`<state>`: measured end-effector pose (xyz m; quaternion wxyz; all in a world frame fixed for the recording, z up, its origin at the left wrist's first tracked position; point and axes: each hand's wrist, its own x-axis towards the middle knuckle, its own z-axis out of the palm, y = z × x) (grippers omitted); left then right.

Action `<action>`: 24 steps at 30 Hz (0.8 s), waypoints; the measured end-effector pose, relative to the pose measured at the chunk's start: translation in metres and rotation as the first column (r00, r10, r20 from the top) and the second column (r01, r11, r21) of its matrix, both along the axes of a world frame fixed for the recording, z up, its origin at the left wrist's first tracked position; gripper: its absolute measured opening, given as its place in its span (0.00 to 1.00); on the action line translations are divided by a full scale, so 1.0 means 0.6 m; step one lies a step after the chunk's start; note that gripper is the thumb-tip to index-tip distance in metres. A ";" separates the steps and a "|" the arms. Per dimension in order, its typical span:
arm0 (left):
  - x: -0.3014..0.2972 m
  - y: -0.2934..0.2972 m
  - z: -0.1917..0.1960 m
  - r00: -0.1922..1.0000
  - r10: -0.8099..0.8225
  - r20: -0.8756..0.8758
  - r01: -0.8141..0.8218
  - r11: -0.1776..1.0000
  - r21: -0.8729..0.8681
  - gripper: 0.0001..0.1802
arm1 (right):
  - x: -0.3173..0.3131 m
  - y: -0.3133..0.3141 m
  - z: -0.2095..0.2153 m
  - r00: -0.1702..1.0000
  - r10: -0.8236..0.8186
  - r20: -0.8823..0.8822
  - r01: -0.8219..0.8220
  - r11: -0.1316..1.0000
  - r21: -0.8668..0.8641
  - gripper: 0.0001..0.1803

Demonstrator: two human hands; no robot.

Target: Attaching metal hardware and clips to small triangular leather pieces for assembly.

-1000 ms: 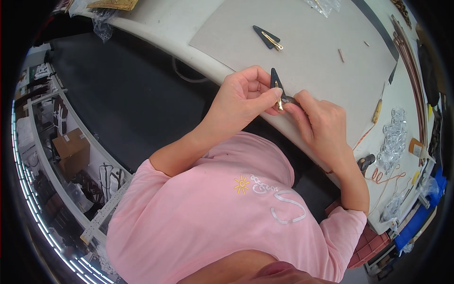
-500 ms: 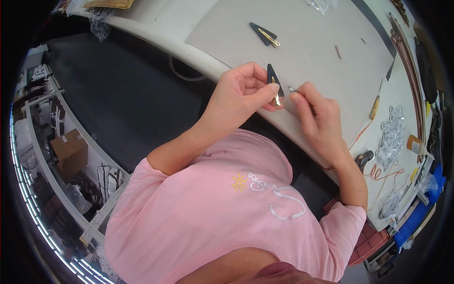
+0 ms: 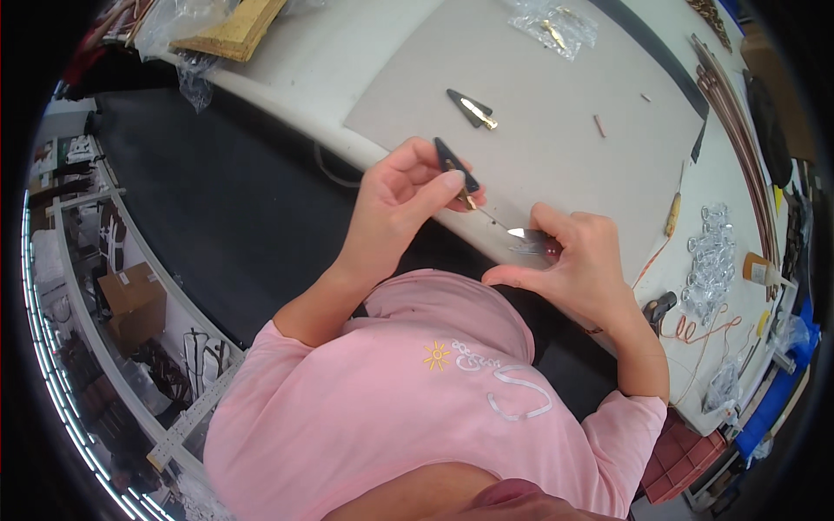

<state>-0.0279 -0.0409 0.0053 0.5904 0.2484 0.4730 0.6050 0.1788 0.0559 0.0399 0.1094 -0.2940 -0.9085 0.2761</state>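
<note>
My left hand [image 3: 395, 204] pinches a black triangular hair clip [image 3: 448, 160] between thumb and fingers, its point up and its gold metal prong toward me. A thin thread-like line runs from the clip's lower end toward a pair of small snips [image 3: 527, 235] with bright blades and a dark red part. The snips rest in my right hand [image 3: 586, 260], fingers curled around them and thumb stretched out to the left. The blades are apart from the clip. Beyond my hands, a second black hair clip [image 3: 472, 109] with a gold prong lies on the grey sheet [image 3: 408, 87].
A plastic bag [image 3: 556, 28] with gold pieces lies at the far side. On the right are a yellow-handled awl [image 3: 673, 214], clear bagged rings [image 3: 711, 252], orange cord [image 3: 708, 326] and long brown strips [image 3: 738, 122]. A yellow block [image 3: 230, 33] sits far left.
My left hand with the hair clip has shifted left and lower in the picture. The right hand has turned, its thumb now stretched out and the snips' blades in plain view. The whole view has shifted slightly.
</note>
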 end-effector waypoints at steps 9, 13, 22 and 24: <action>-0.005 -0.006 -0.008 0.649 -0.239 -0.722 0.484 0.862 0.151 0.06 | -0.038 0.127 -0.057 0.951 -0.180 -0.253 0.183 0.983 -0.014 0.19; -0.024 0.011 -0.007 0.776 -0.128 -0.618 0.265 0.955 0.135 0.03 | -0.071 0.157 -0.091 0.954 -0.209 -0.217 0.215 0.976 0.005 0.23; -0.030 0.028 -0.047 0.767 0.121 -0.631 0.018 0.978 0.209 0.05 | -0.089 0.188 -0.118 0.959 -0.137 -0.249 0.205 0.940 0.274 0.21; -0.039 0.026 -0.053 0.763 0.132 -0.633 0.016 0.975 0.222 0.05 | -0.071 0.164 -0.062 0.961 -0.243 -0.130 0.171 0.895 -0.411 0.19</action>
